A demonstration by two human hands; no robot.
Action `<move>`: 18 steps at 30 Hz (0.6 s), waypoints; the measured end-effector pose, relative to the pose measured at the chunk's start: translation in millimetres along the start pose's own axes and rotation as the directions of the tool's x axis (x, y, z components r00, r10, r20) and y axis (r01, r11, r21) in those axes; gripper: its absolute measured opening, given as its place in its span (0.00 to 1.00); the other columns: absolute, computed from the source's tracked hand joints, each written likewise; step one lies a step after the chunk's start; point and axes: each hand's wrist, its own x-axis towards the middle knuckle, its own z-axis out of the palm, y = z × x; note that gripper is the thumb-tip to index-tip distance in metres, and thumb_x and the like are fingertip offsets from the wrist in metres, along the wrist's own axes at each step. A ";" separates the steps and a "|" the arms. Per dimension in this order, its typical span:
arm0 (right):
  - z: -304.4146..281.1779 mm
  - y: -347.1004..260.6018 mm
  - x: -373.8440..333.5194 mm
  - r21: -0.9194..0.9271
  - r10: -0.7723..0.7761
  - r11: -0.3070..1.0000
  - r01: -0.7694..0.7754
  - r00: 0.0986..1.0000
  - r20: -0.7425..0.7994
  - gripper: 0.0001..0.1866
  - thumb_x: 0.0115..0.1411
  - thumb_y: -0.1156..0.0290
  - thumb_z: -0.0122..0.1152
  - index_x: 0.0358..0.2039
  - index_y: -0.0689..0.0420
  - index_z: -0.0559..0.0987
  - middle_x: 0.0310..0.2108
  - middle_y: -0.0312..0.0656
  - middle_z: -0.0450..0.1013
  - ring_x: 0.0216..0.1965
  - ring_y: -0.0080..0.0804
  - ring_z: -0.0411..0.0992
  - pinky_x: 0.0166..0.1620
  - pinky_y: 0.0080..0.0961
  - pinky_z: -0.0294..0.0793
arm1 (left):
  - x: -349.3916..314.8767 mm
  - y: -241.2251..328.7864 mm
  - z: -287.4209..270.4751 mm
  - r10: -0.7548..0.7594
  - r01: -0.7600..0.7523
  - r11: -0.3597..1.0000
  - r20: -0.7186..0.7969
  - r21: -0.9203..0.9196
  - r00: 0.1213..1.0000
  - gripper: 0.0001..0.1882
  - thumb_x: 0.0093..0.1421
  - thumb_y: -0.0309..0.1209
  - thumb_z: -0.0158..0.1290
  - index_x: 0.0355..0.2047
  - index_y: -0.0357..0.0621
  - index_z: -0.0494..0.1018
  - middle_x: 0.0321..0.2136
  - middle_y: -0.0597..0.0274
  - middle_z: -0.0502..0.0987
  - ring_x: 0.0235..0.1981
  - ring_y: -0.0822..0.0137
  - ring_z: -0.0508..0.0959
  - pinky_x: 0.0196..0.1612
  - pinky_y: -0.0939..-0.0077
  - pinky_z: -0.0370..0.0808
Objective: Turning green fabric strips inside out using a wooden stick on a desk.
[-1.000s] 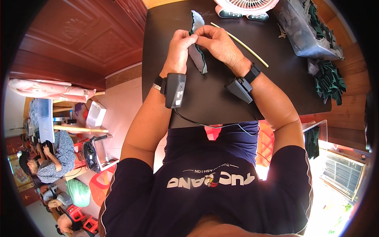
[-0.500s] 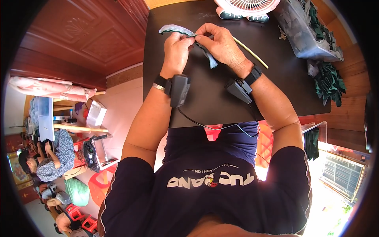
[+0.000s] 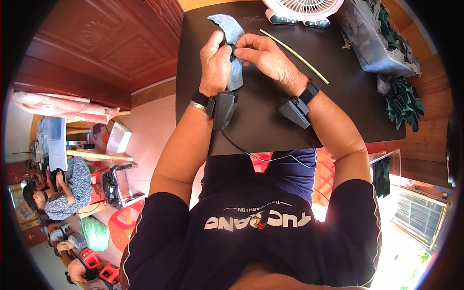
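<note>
A narrow strip of fabric (image 3: 228,28), light blue-grey on one face and dark green on the other, hangs between my two hands above the dark tabletop. My left hand (image 3: 215,63) is closed on it near its middle, thumb along the edge. The fingertips of my right hand (image 3: 261,55) pinch the strip right beside the left thumb. One end fans out beyond my hands and the other hangs toward me. To the right of the strip, a thin pale yellow stick (image 3: 296,55) lies slanted on the table, touched by neither hand.
A pink-and-white fan (image 3: 305,8) stands at the table's far edge. At the right is a clear plastic bin (image 3: 369,46) of grey and green cloth pieces, with a bundle of dark green strips (image 3: 405,101) nearer me. Other people (image 3: 72,186) sit at the far left.
The strip has been turned from lying crosswise to upright, showing more of its blue-grey face. My right hand has shifted slightly left and down, uncovering more of the stick.
</note>
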 end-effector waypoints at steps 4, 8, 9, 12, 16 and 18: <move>-0.8 4.7 1.8 0.010 -0.001 1.000 0.001 1.000 -0.002 0.10 0.54 0.67 0.57 0.32 0.61 0.75 0.22 0.35 0.70 0.27 0.22 0.67 0.33 0.22 0.68 | 0.7 -2.2 -3.0 -0.146 0.149 0.980 0.037 -0.135 0.989 0.09 0.49 0.19 0.41 0.31 0.34 0.69 0.29 0.65 0.70 0.29 0.75 0.67 0.37 0.80 0.67; 3.6 2.5 0.0 -0.404 -0.103 0.914 0.031 0.982 -0.158 0.10 0.53 0.65 0.57 0.30 0.59 0.75 0.24 0.42 0.73 0.28 0.35 0.72 0.34 0.30 0.71 | 2.2 -9.9 -11.6 -0.086 0.092 0.991 -0.059 0.097 0.995 0.05 0.48 0.23 0.46 0.20 0.35 0.70 0.29 0.65 0.70 0.30 0.70 0.67 0.39 0.80 0.64; 6.9 -4.0 -2.8 -0.590 -0.181 0.807 0.030 0.963 -0.199 0.10 0.52 0.65 0.56 0.29 0.59 0.75 0.26 0.45 0.73 0.29 0.41 0.73 0.35 0.33 0.71 | 1.9 -11.7 -13.3 -0.087 0.093 0.991 -0.062 0.098 0.994 0.05 0.48 0.23 0.46 0.20 0.35 0.70 0.29 0.65 0.70 0.30 0.70 0.67 0.39 0.80 0.64; 7.0 -2.7 -6.0 -0.726 -0.294 0.685 0.065 0.936 -0.193 0.08 0.53 0.67 0.54 0.29 0.58 0.74 0.29 0.45 0.74 0.32 0.46 0.73 0.37 0.37 0.72 | -1.0 -8.6 -5.4 -0.427 0.398 0.865 -0.030 -0.305 0.904 0.07 0.48 0.24 0.46 0.26 0.39 0.73 0.32 0.64 0.72 0.35 0.68 0.70 0.42 0.76 0.65; 4.1 -0.5 -2.7 -0.795 -0.405 0.599 0.097 0.893 -0.197 0.06 0.53 0.70 0.53 0.29 0.58 0.74 0.30 0.44 0.73 0.32 0.45 0.73 0.37 0.38 0.72 | 0.0 1.8 -3.7 -0.525 0.506 0.780 0.053 -0.369 0.849 0.10 0.48 0.24 0.46 0.31 0.37 0.73 0.34 0.63 0.73 0.38 0.68 0.71 0.44 0.72 0.66; 2.4 2.7 -0.9 -0.779 -0.410 0.617 0.106 0.889 -0.204 0.06 0.53 0.70 0.53 0.29 0.58 0.74 0.30 0.44 0.73 0.32 0.45 0.73 0.37 0.37 0.72 | 2.9 4.9 -6.5 -0.575 0.635 0.640 0.279 -0.433 0.769 0.10 0.49 0.24 0.45 0.32 0.38 0.73 0.35 0.62 0.73 0.39 0.67 0.71 0.46 0.69 0.66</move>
